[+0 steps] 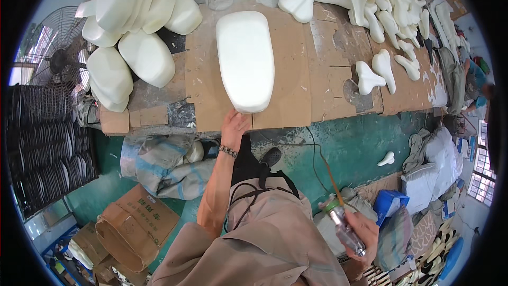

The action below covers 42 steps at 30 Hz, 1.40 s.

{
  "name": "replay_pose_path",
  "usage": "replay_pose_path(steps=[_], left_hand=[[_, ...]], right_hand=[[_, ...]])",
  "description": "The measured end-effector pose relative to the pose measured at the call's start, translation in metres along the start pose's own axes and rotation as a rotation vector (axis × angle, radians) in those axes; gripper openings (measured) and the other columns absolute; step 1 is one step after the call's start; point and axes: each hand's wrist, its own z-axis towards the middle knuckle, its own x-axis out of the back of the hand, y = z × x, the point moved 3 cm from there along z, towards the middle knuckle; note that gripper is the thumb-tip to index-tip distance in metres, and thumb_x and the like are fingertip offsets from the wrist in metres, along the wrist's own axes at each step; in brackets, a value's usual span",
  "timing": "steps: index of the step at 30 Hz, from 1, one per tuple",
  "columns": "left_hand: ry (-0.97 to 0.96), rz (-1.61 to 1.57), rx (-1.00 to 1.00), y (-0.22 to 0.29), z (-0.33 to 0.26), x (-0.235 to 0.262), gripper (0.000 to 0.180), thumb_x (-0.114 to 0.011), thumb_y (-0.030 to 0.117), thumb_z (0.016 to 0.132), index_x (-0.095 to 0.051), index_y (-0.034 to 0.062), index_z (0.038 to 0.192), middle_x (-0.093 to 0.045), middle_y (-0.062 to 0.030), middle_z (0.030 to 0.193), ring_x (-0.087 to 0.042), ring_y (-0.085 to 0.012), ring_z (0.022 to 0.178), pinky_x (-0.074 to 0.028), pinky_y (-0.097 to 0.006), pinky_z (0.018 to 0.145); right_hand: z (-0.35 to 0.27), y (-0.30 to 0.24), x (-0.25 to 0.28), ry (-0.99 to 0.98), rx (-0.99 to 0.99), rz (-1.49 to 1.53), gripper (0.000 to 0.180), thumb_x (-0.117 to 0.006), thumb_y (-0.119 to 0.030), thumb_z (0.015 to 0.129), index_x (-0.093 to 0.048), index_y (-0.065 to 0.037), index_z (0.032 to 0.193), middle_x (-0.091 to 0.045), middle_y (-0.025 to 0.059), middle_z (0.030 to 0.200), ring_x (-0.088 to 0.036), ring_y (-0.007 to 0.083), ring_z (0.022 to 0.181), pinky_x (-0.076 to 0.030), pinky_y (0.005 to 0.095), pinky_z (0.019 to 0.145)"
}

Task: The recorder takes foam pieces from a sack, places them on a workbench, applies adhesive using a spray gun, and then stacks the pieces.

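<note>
Head view. Left hand [234,125]: laid open, fingers spread, against the near end of a white foam pad [246,61], which was set flat on the cardboard-covered workbench [296,95]. Right hand [362,231]: clamped around a clear spray gun [343,226], held low beside the hip, well apart from the bench. More white foam pieces [370,0] were heaped at the far right of the bench.

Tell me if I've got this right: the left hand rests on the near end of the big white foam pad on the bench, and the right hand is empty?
Not quite. The head view shows the right hand holding a spray gun with an orange hose. The rest stands: the left hand touches the near end of the white foam pad on the bench.
</note>
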Motion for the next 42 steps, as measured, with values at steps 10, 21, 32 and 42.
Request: replay_pose_path(steps=[10,21,32,42], left_hand=[[-0.054,-0.154,-0.064,0.007,0.01,-0.02,0.065,-0.068,0.02,0.094,-0.035,0.0041,0.147,-0.053,-0.0096,0.133,-0.053,-0.0251,0.124,-0.047,-0.046,0.104],[-0.199,-0.284,-0.14,0.003,0.025,-0.016,0.037,-0.064,0.017,0.098,-0.051,0.0025,0.13,-0.062,-0.0086,0.128,-0.06,-0.0206,0.118,-0.049,-0.038,0.103],[-0.308,-0.437,-0.278,0.068,0.016,-0.017,0.027,-0.061,0.012,0.098,-0.059,0.0021,0.124,-0.068,-0.005,0.12,-0.065,-0.0157,0.109,-0.055,-0.031,0.088],[-0.318,-0.681,-0.732,0.252,-0.03,0.022,0.029,-0.07,0.008,0.088,-0.065,0.0037,0.117,-0.07,-0.0073,0.117,-0.066,-0.0218,0.11,-0.056,-0.035,0.092]], right_hand=[[0.033,-0.006,0.003,0.225,-0.053,-0.187,0.046,-0.073,-0.01,0.079,-0.065,0.008,0.121,-0.068,0.0183,0.087,-0.064,0.0275,0.066,-0.051,0.0317,0.065],[0.052,-0.008,0.002,0.257,0.008,-0.206,0.051,-0.072,-0.018,0.086,-0.061,0.006,0.13,-0.068,0.0136,0.085,-0.065,0.0213,0.072,-0.05,0.0314,0.066],[0.092,-0.045,-0.015,0.123,0.104,-0.19,0.044,-0.066,0.001,0.09,-0.059,0.003,0.133,-0.068,0.0166,0.102,-0.067,0.0288,0.085,-0.053,0.0343,0.077],[0.13,-0.061,-0.045,-0.041,0.083,-0.084,0.041,-0.066,-0.005,0.092,-0.06,0.001,0.132,-0.066,0.0204,0.101,-0.066,0.0335,0.086,-0.051,0.0378,0.077]])
